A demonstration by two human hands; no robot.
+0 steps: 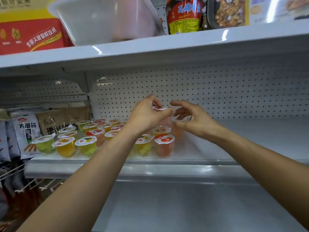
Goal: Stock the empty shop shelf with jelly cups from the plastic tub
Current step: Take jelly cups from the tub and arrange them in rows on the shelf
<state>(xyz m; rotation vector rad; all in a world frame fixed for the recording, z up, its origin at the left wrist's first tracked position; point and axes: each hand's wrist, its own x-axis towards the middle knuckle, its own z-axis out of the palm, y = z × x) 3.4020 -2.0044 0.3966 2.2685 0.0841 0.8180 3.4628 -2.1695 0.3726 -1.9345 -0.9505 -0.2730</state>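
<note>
Both bare forearms reach in over the middle shelf (234,141), a white metal board with a pegboard back panel (217,91). The left hand (147,118) is closed around a pink jelly cup (163,114), thumb and fingers pinching it just under its white foil lid; the cup is held above the rows already standing on the shelf, clear of them. The right hand (192,118) sits just beside it, fingers curled and partly open. Something clear and glinting lies under its fingertips, but motion blur prevents telling whether it is gripped.

Jelly cups on shelf (87,144): several rows, upright, lids up, green, yellow, orange and pink, filling the left portion of the board. A red cup (164,144) with a strawberry lid marks the right end of the front row. The board to the right of it is bare.

Plastic tub (107,19): translucent white, resting on the upper shelf (184,41), above and left of the hands, contents not readable. Red carton (31,36) to its left, red snack bag (184,15) to its right. Packaged snacks (28,131) stand left of the jelly cups
</note>
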